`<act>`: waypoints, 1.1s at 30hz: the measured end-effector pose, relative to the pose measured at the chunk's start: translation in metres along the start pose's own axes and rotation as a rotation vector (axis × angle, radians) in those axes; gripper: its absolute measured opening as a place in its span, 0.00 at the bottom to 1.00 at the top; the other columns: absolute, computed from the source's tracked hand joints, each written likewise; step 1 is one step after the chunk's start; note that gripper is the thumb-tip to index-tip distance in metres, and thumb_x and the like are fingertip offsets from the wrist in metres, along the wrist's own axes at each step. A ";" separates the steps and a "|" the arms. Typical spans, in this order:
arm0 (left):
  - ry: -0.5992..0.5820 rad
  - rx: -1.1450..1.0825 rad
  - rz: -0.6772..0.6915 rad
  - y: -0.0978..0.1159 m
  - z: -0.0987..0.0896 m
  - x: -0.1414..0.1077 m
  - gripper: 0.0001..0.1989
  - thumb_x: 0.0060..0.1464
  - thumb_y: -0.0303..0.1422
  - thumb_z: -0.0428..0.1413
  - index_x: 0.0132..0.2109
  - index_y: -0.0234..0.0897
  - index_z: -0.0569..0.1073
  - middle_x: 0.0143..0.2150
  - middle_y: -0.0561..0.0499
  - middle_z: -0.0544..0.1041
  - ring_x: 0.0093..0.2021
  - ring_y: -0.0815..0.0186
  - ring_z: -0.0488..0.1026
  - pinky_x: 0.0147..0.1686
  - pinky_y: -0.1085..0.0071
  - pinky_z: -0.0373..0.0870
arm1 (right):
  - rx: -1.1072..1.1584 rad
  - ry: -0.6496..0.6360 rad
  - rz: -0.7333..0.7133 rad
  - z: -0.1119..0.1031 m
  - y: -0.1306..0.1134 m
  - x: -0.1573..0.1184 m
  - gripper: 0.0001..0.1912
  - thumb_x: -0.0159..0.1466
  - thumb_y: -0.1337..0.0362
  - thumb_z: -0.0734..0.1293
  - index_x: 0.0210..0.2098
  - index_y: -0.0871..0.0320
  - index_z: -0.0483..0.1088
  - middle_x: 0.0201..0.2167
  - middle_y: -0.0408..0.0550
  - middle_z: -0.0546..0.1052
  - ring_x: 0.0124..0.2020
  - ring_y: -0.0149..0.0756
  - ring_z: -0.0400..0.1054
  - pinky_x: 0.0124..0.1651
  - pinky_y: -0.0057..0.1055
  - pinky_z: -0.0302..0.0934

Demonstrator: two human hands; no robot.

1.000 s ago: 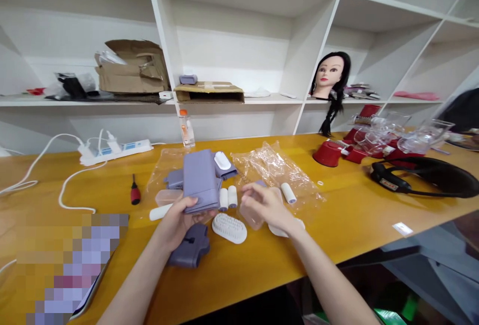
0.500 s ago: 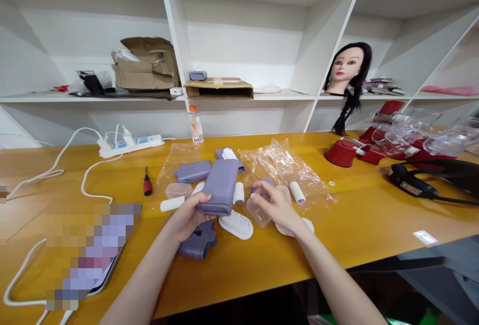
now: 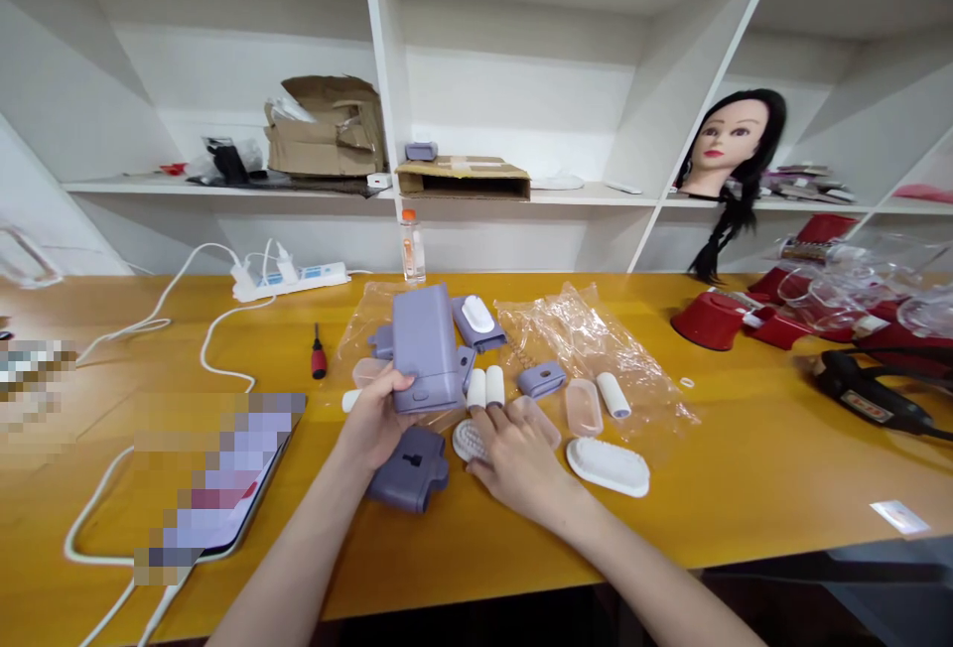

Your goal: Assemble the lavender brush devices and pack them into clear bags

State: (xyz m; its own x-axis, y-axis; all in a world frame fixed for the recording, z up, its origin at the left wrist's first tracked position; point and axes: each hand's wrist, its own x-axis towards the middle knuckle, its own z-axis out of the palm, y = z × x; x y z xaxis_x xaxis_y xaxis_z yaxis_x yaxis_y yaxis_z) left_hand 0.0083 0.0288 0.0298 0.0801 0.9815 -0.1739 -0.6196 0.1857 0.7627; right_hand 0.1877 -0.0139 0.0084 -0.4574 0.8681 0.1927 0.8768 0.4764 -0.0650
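My left hand (image 3: 376, 419) grips a lavender plastic device body (image 3: 424, 349), which stands upright with its small button end low. My right hand (image 3: 517, 463) rests open on the table, fingertips touching a white bristle brush (image 3: 468, 441) and a translucent pink lid (image 3: 537, 419). Below my left hand lies a darker lavender casing (image 3: 409, 470) with a keyhole-shaped slot. Two white rollers (image 3: 485, 387) stand just above my right fingers. A second white brush (image 3: 607, 466) lies to the right, with a pink translucent tray (image 3: 583, 407) behind it.
Clear plastic bags (image 3: 588, 344) lie behind the parts. A screwdriver (image 3: 319, 354), a power strip (image 3: 290, 280) and a pixelated tablet (image 3: 219, 478) sit left. Red plastic parts (image 3: 707, 320) and a black corded tool (image 3: 868, 404) sit right. White shelves stand behind the table.
The view has swung left, so the table contents appear further right. My left hand has turned the lavender body upright. My right hand has dropped onto the table, and the parts beneath it now show.
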 end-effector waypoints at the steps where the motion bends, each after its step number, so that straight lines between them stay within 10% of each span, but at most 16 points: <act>1: 0.017 -0.018 -0.020 0.000 0.002 -0.001 0.08 0.41 0.25 0.56 0.33 0.36 0.71 0.26 0.55 0.75 0.24 0.68 0.72 0.22 0.74 0.70 | -0.009 -0.001 -0.004 0.001 -0.001 0.000 0.25 0.56 0.62 0.66 0.51 0.63 0.63 0.42 0.56 0.71 0.45 0.51 0.62 0.47 0.43 0.55; 9: -0.001 -0.160 -0.046 -0.002 0.010 -0.004 0.11 0.54 0.34 0.51 0.42 0.34 0.73 0.33 0.48 0.77 0.29 0.65 0.74 0.30 0.70 0.73 | 0.163 0.065 0.088 -0.003 0.011 0.001 0.16 0.56 0.64 0.63 0.45 0.60 0.67 0.38 0.54 0.73 0.44 0.47 0.62 0.47 0.39 0.54; 19: -0.348 -0.326 -0.132 -0.016 0.001 -0.003 0.18 0.51 0.34 0.52 0.47 0.30 0.71 0.43 0.42 0.73 0.35 0.62 0.72 0.31 0.70 0.71 | 1.664 0.140 0.304 -0.030 0.021 0.023 0.16 0.57 0.57 0.65 0.42 0.58 0.66 0.34 0.48 0.75 0.31 0.33 0.67 0.31 0.28 0.58; 26: -0.407 -0.337 -0.162 -0.019 0.006 -0.005 0.26 0.52 0.48 0.48 0.44 0.29 0.73 0.36 0.41 0.74 0.29 0.63 0.70 0.30 0.67 0.69 | 1.991 -0.116 0.418 -0.047 0.010 0.041 0.17 0.62 0.54 0.58 0.34 0.62 0.70 0.29 0.49 0.76 0.23 0.28 0.67 0.25 0.23 0.57; 29: -0.318 -0.299 -0.108 -0.018 0.006 -0.006 0.29 0.52 0.52 0.45 0.42 0.30 0.73 0.34 0.41 0.75 0.30 0.59 0.72 0.29 0.65 0.70 | 2.023 -0.173 0.372 -0.045 0.009 0.048 0.21 0.63 0.52 0.55 0.31 0.63 0.69 0.25 0.50 0.75 0.19 0.26 0.65 0.21 0.22 0.54; 33: -0.080 -0.277 -0.082 -0.014 0.012 -0.010 0.17 0.56 0.39 0.47 0.38 0.31 0.75 0.30 0.45 0.78 0.30 0.60 0.75 0.34 0.65 0.71 | 1.893 0.092 0.343 -0.039 0.004 0.057 0.20 0.60 0.48 0.58 0.32 0.60 0.66 0.19 0.43 0.71 0.11 0.25 0.56 0.16 0.23 0.47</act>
State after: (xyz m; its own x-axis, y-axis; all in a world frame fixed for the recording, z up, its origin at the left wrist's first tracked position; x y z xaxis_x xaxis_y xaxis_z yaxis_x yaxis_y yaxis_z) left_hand 0.0255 0.0170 0.0284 0.1932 0.9663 -0.1702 -0.7972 0.2557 0.5469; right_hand 0.1709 0.0324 0.0576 -0.2628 0.9647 -0.0180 -0.3928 -0.1240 -0.9112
